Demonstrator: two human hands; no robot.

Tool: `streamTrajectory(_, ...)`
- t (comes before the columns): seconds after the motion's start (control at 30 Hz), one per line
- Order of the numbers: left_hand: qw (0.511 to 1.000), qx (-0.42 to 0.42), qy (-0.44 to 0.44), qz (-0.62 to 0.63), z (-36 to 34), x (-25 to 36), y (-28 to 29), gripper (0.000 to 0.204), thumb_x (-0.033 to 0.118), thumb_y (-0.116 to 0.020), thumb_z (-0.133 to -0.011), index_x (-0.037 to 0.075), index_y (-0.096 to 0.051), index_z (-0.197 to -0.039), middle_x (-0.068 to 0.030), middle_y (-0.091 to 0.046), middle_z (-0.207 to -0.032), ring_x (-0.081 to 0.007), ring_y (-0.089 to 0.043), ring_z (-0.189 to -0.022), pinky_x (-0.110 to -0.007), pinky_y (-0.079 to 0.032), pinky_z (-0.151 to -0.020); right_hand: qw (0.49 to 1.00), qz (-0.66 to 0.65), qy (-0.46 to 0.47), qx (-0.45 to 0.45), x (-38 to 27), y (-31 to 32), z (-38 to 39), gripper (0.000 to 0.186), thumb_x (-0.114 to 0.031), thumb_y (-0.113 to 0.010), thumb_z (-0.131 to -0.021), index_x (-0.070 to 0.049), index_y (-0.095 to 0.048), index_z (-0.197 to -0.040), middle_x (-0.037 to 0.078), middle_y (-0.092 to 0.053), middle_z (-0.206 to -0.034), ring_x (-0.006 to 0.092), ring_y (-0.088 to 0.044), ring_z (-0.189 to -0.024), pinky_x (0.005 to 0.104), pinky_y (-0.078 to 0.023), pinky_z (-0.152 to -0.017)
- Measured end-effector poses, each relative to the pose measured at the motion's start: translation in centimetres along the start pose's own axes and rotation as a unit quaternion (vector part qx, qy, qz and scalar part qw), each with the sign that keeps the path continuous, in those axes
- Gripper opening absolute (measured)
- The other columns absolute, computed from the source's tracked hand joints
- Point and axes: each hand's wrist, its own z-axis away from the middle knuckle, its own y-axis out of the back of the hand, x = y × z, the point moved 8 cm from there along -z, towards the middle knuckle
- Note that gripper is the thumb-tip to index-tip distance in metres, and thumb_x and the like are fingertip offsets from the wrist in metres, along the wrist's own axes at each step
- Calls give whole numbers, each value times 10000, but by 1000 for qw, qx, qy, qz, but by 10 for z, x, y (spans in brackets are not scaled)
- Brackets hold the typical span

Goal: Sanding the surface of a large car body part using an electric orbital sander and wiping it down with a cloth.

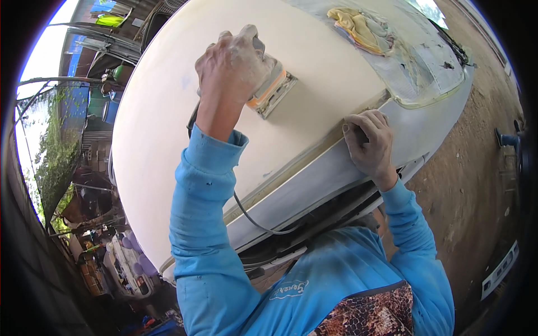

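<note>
My left hand (232,61) is closed over the top of an electric sander (273,92) with a grey body, an orange band and a rectangular pad. Its pad lies on the pale cream roof (314,73) of a vehicle. A dark cord (193,119) shows beside my left wrist, and a length of cord (249,215) hangs over the roof's near edge. Resting at the roof's side channel (314,154), my right hand (370,140) has its fingers curled in and the thumb bent. Whatever lies inside those fingers is hidden.
A crumpled yellow and grey cloth (361,31) lies on the masked windshield (414,67) at far right. Dirt ground (459,207) borders the vehicle on the right, where another person's leg (509,140) shows at the rim. Clutter and another vehicle (129,266) stand at left.
</note>
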Motion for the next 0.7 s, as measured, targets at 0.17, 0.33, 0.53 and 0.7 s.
streamTrajectory(0.17, 997, -3, -78, -10, -55, 45, -8, 428, 420, -713, -789, 167, -712, -1134, -102, -754, -1093, -304, -726, -1020, -450, -571, -875, 1000, -5, -11, -5, 5, 2, 2, 127, -75, -745, -809, -71, -699, -928, 54, -658, -792, 261, -630, -803, 388, -484, -795)
streamTrajectory(0.33, 992, 38, -107, 52, -91, 55, 1, 353, 344, -702, -716, 103, -715, -974, -134, -762, -945, -326, -732, -937, -444, -561, -849, 1000, -6, -5, -8, 7, 0, 4, 128, -92, -746, -814, -89, -698, -933, 49, -655, -800, 258, -627, -803, 390, -484, -804)
streamTrajectory(0.53, 994, 15, -102, 49, -98, 71, -1, 358, 335, -713, -707, 102, -717, -979, -137, -762, -953, -336, -730, -942, -448, -561, -849, 1000, -16, -1, -8, 5, 1, 2, 119, -107, -740, -826, -96, -692, -934, 50, -651, -805, 254, -627, -808, 383, -489, -825)
streamTrajectory(0.7, 984, 35, -154, 79, -70, 113, 4, 294, 285, -692, -746, 87, -714, -963, -161, -754, -963, -362, -727, -923, -469, -562, -824, 1000, -12, 1, -7, 4, 4, 1, 132, -94, -744, -821, -104, -691, -941, 41, -650, -804, 249, -631, -815, 384, -491, -825)
